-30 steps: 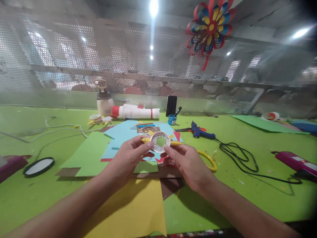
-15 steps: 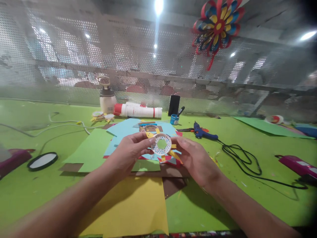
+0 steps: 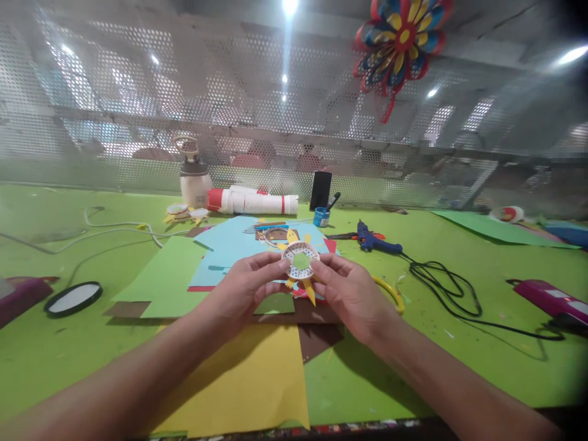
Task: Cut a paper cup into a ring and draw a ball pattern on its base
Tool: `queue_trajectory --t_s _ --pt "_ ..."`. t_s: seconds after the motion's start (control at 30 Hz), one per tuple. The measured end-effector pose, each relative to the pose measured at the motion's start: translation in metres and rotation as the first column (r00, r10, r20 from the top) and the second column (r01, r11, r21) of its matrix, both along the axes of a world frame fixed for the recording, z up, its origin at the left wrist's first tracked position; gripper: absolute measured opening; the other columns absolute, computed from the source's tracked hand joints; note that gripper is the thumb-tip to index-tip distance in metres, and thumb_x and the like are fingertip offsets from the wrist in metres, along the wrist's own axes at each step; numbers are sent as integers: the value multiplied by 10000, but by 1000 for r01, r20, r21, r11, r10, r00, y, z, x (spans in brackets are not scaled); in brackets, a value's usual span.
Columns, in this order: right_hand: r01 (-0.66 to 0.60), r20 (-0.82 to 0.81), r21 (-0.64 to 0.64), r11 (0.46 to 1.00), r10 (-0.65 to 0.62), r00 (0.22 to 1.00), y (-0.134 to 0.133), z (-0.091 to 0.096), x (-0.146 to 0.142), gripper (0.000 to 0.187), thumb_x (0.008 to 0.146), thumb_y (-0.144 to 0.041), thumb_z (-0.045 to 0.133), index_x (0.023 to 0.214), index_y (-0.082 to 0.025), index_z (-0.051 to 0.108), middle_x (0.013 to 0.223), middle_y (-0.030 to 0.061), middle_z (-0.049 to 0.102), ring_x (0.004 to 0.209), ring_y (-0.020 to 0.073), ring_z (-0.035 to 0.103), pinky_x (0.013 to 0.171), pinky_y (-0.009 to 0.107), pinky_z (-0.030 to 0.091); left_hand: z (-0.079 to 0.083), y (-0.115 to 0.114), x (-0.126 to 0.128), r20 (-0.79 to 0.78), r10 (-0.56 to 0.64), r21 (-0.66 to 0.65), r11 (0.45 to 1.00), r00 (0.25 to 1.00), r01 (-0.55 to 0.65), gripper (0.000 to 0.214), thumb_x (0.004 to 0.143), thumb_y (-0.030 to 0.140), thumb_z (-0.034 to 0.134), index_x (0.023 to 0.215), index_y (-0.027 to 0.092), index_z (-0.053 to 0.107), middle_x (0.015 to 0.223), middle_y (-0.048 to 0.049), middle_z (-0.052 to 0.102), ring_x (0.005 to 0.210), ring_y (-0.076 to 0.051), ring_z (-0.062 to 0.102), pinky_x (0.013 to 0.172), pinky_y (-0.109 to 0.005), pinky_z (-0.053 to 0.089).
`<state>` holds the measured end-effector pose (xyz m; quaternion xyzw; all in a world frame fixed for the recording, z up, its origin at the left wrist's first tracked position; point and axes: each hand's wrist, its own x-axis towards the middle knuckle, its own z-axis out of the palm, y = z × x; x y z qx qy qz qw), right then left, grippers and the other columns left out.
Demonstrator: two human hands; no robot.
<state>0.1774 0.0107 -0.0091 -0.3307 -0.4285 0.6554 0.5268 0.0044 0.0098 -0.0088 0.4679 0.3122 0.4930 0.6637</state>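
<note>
Both hands are on the paper turtle (image 3: 301, 261) now, and it's held up over the middle of the bench (image 3: 37, 367)! The left hand (image 3: 245, 282) pinches its patterned white rim from one side, thumb on top; the right hand (image 3: 351, 294) grips the opposite side the same way. Green shows at the centre, one yellow end points to the far edge, and a yellow spike points to the near edge.

Beneath and beyond, blue paper (image 3: 229, 245) overlaps green paper (image 3: 169, 263), while a yellow sheet (image 3: 257, 373) runs down to the near edge. Just beyond the right hand there's a yellow ring (image 3: 395, 297), partly hidden, and further towards the right edge lies the blue glue gun (image 3: 376, 239), cord trailing.

Along the far edge: a bottle (image 3: 193, 187), a red-and-white tube (image 3: 257, 203), a dark upright phone (image 3: 320, 190) and a little blue jar (image 3: 321, 217). Over by the left edge, a black-rimmed disc (image 3: 73, 299) lies flat.
</note>
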Motion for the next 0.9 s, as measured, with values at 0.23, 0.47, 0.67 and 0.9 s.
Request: queue_trajectory --t_s 0.23,0.47,0.67,0.9 --pt "-48 140 46 998 41 989 -6 -1 -2 297 756 -418 758 907 -179 671 904 25 679 793 131 610 777 290 490 6 5 -6 -19 96 34 995 995 -95 220 797 339 723 899 145 720 942 -75 717 834 -149 616 738 -257 480" --pt "-67 352 70 995 38 935 -11 -2 -3 301 692 -432 796 769 -175 660 752 -9 622 713 130 552 695 276 425 5 9 -10 29 133 54 989 991 -134 225 780 335 741 873 133 712 877 -73 701 779 -138 603 727 -259 482" --pt "-88 297 81 993 60 953 -11 -4 -5 276 723 -416 776 807 -173 673 778 -4 638 720 135 551 717 290 428 6 5 -4 34 99 56 993 994 -101 193 765 317 754 833 140 722 856 -54 715 771 -136 617 765 -269 481" --pt "-103 269 162 981 57 962 -14 1 -7 233 746 -388 764 888 -210 714 802 -14 667 766 137 582 750 271 456 4 -1 -2 -80 74 86 994 994 -68 148 761 302 757 834 176 737 834 -25 730 789 -135 610 792 -266 443"
